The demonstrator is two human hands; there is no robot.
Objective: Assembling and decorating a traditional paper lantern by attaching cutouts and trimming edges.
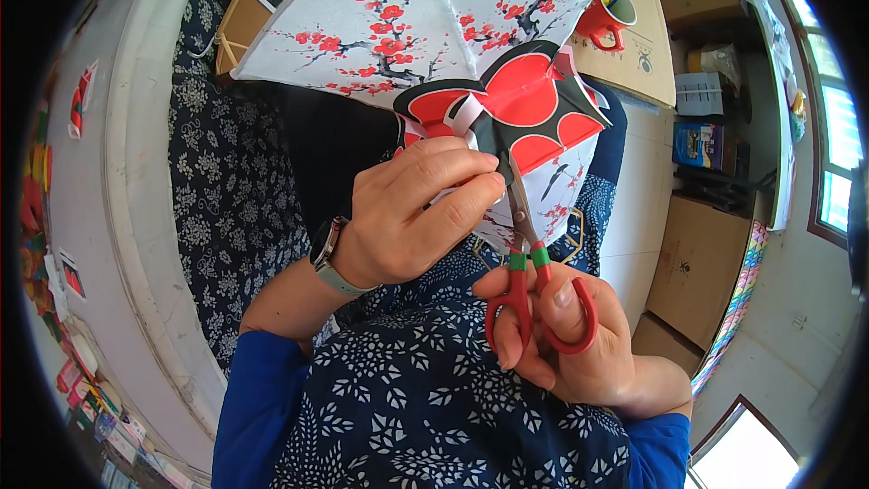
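Observation:
A kite point(385, 45) of white paper with red plum blossoms lies over my lap, its middle bearing red and black rounded shapes. My left hand point(412, 204) is closed on the kite's black part, thumb hidden and fingertips pressed together beside the blades. A narrow white strip point(466, 116) curls up just above those fingers. My right hand point(579, 335) grips scissors point(519, 217) with red handles and green bands, thumb and fingers in the loops. The scissor tips reach the black part next to my left fingertips; whether they are cutting into it, I cannot tell.
At the far right a red mug point(605, 23) holding a yellow tool and a blue stick stands on a cardboard box point(647, 59). More boxes point(701, 263) are stacked by the right wall. Dark floral cloth point(222, 145) covers the left side.

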